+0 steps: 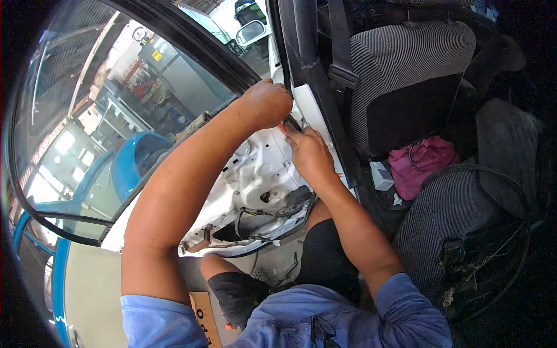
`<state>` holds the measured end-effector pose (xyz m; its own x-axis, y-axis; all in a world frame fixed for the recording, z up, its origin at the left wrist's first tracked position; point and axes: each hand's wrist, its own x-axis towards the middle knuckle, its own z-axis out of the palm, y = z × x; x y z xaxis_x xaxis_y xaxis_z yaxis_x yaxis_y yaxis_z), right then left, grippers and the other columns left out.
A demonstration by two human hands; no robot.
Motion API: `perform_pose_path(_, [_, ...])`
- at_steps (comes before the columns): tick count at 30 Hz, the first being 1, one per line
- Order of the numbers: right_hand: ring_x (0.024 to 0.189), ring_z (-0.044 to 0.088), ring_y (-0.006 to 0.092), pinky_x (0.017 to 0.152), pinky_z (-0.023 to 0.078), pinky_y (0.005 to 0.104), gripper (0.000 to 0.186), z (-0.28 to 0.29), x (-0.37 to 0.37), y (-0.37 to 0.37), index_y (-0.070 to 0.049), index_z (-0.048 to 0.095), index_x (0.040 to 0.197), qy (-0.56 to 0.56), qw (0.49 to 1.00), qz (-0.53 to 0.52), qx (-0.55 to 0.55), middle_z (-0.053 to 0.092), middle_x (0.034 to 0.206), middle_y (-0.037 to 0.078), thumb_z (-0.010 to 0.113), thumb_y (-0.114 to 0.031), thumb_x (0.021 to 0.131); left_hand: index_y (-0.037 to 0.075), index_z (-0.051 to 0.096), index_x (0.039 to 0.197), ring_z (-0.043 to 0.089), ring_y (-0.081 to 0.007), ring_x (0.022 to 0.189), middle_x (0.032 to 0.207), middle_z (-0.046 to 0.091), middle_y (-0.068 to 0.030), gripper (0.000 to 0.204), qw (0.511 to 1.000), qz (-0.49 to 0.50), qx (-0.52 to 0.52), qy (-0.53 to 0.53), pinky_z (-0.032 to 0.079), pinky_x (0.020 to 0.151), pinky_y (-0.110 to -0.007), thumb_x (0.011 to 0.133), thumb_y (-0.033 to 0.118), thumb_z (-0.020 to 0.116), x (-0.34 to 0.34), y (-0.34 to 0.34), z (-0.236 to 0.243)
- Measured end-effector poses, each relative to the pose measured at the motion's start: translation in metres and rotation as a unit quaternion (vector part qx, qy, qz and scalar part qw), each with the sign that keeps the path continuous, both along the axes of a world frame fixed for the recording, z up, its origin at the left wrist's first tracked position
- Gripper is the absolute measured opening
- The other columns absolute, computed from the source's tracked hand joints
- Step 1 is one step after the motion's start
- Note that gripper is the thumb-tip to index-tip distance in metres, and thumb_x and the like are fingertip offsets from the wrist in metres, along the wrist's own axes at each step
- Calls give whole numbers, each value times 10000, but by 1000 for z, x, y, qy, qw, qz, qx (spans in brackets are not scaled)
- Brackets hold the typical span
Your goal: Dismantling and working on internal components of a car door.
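One orange-and-dark tool (pixel 293 123) is near twelve o'clock, over the door (pixel 272 155); the right hand (pixel 312 153) seems clamped on it, the left hand (pixel 268 103) hides its grip, so I cannot tell. If the tool slips, knuckles may strike the door, whose metal looks white, bare and full of holes.

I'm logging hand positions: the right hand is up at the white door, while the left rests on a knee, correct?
No, the left hand is misplaced: the head view shows it up at the white door too, close to the right hand. What you said about the right hand is correct.
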<state>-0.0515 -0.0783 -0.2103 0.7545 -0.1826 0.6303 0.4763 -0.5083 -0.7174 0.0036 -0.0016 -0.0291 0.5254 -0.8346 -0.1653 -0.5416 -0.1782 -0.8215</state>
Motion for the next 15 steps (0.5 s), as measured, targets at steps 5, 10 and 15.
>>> perform_pose_path(5, [847, 642, 406, 757, 508, 480, 265, 6, 4, -7, -28, 723, 1144, 21, 998, 52, 37, 691, 1016, 218, 592, -125, 936, 95, 761, 786, 671, -258, 845, 872, 733, -55, 143, 1000, -19, -6, -12, 490, 806, -383, 798, 179, 646, -2, 5, 1])
perform_pose_path(10, [861, 663, 382, 787, 515, 427, 292, 7, 16, -18, -34, 718, 1187, 74, 973, 178, 123, 720, 1037, 211, 616, -141, 936, 97, 751, 777, 662, -254, 871, 890, 716, -58, 129, 1000, -27, 0, -8, 486, 828, -381, 786, 173, 648, -2, 8, 1])
perform_pose_path(15, [873, 678, 305, 811, 511, 357, 300, 9, 13, -13, -55, 720, 1205, 78, 978, 154, 119, 729, 1070, 192, 635, -145, 933, 102, 764, 790, 679, -256, 827, 833, 739, -66, 150, 1000, -7, 15, -22, 488, 804, -375, 793, 177, 635, 4, 5, 1])
